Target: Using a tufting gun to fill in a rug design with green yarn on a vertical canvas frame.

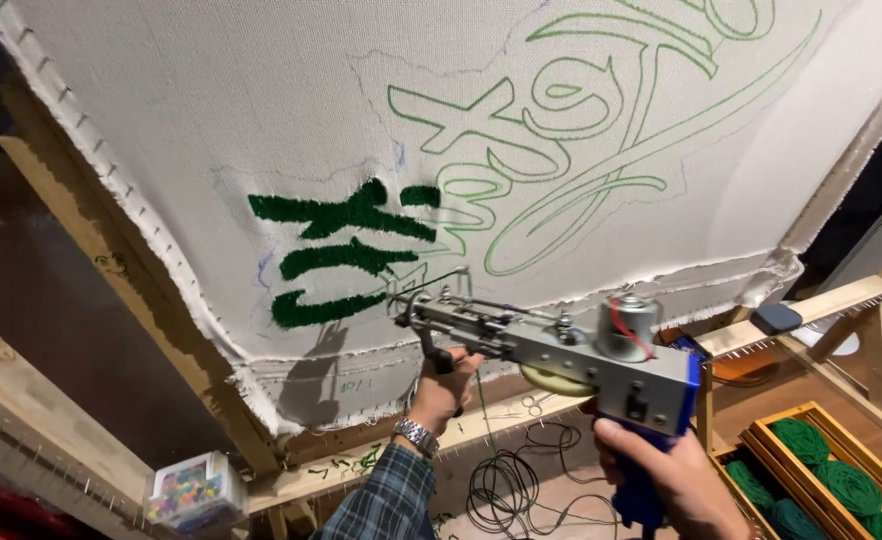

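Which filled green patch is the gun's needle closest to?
The lowest filled green patch; the tufting gun needle sits just right of its end. The other filled patches lie higher on the cloth.

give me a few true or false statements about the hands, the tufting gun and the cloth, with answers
1. Both hands hold the tufting gun. True: the left hand grips its front handle and the right hand its blue rear grip.
2. The gun's tip is at the cloth, beside the filled green shapes. True.
3. Every outline on the cloth is filled in. False: the outlines on the right are only thin green lines.
4. The yarn balls in the wooden tray are red. False: they are green.
5. A watch sits on the left wrist. True.
6. The cloth lies flat on a table. False: it is stretched on a wooden frame.
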